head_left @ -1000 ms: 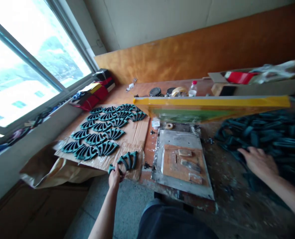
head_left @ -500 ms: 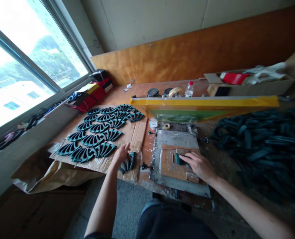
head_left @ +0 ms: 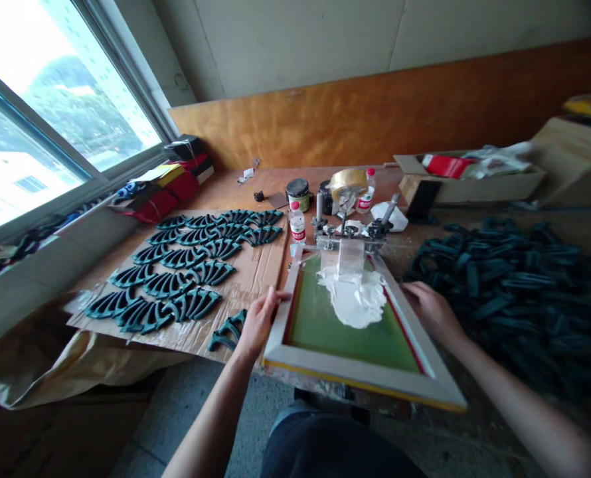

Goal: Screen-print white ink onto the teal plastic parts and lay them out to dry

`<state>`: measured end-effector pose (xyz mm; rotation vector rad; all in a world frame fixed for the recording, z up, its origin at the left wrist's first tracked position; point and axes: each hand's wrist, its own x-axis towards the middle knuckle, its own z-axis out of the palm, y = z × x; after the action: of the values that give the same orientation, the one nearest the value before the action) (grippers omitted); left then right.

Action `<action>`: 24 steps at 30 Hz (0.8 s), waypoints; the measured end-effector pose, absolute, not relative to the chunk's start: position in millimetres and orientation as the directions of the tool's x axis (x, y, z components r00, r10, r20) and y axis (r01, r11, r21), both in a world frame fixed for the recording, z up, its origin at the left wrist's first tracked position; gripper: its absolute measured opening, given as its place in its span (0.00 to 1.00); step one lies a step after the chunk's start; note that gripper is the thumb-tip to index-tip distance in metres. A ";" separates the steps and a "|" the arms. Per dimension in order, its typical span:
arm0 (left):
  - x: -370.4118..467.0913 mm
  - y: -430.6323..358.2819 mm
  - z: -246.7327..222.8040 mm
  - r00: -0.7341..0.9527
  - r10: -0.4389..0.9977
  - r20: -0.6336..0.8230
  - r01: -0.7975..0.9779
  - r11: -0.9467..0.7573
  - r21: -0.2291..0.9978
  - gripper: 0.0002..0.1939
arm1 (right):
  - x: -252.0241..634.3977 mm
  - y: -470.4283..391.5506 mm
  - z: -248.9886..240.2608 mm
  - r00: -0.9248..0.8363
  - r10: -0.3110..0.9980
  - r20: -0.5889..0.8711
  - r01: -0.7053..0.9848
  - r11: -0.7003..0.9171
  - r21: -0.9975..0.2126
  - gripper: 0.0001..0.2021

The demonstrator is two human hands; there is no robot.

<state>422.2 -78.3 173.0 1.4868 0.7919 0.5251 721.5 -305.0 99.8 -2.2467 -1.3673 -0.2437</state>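
Note:
A screen-printing frame [head_left: 278, 335] with a green mesh is lowered over the work plate, tilted slightly. My left hand [head_left: 259, 320] grips its left side, the thumb along the rim. On the opposite side, my right hand [head_left: 432, 311] holds the right rim, its fingertips partly hidden by the frame. A pool of white ink [head_left: 358, 305] spreads over the mesh, and a pale flat squeegee [head_left: 350, 259] stands in it at the hinge end. Just left of my left hand, a few dark green curved parts [head_left: 227, 330] lie on the cardboard [head_left: 263, 275].
Rows of similar curved parts [head_left: 176, 282] cover the cardboard. A large heap of dark green pieces [head_left: 505, 292] lies to the right. Behind the frame stand a clamp hinge [head_left: 348, 232], red-capped bottles [head_left: 297, 224], a jar [head_left: 298, 192] and an open carton [head_left: 489, 189].
The printing frame has swung down from its raised position and hides the work plate and wooden jig. My right hand has left the small green part; both hands are now at the frame's sides.

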 end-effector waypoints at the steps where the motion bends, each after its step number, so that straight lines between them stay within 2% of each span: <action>1: 413.6 -81.3 151.0 0.667 0.720 -0.193 0.221 0.056 0.974 0.31 | 727.0 -297.1 110.2 0.493 0.762 0.421 0.865 -0.376 -0.333 0.18; 3: 404.7 -85.2 111.0 0.670 0.697 -0.256 0.326 0.033 0.945 0.34 | 726.8 -271.5 129.5 0.471 0.748 0.467 0.879 -0.355 -0.318 0.23; 5: 403.9 -85.4 82.7 0.654 0.704 -0.278 0.430 -0.043 0.902 0.35 | 713.2 -241.3 142.1 0.403 0.800 0.446 0.915 -0.332 -0.231 0.26; 7: 406.3 -82.9 68.5 0.637 0.720 -0.278 0.506 -0.118 0.854 0.32 | 692.4 -220.2 144.6 0.328 0.888 0.321 0.944 -0.294 -0.152 0.17; 9: 408.1 -79.4 65.0 0.630 0.719 -0.293 0.540 -0.134 0.831 0.31 | 672.0 -218.2 138.1 0.262 0.945 0.194 0.961 -0.237 -0.145 0.05; 10: 408.5 -78.0 65.3 0.627 0.716 -0.306 0.547 -0.124 0.828 0.30 | 663.9 -224.5 133.4 0.220 0.962 0.163 0.968 -0.196 -0.154 0.02; 15: 407.8 -76.3 65.7 0.623 0.707 -0.333 0.526 -0.064 0.848 0.28 | 655.6 -274.2 126.2 -0.159 0.975 0.156 0.963 0.188 -0.192 0.11; 17: 407.6 -76.8 63.6 0.616 0.716 -0.329 0.519 -0.053 0.853 0.28 | 659.8 -278.3 129.9 -0.217 0.967 0.137 0.944 0.243 -0.222 0.11; 19: 407.4 -76.9 61.5 0.610 0.723 -0.322 0.508 -0.045 0.860 0.28 | 659.7 -274.7 128.8 -0.153 0.969 0.195 0.959 0.194 -0.207 0.11; 21: 407.1 -76.8 60.2 0.609 0.726 -0.318 0.489 -0.029 0.872 0.28 | 652.9 -273.6 120.3 -0.099 0.934 0.342 0.980 0.152 -0.131 0.12; 24: 406.6 -77.5 60.4 0.607 0.725 -0.325 0.462 0.011 0.887 0.30 | 639.7 -285.7 104.7 -0.154 0.856 0.494 0.980 0.195 -0.032 0.16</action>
<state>406.6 -77.5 60.4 1.6298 1.0049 0.2727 639.7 -285.7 104.7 -1.7168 -2.0734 -0.4178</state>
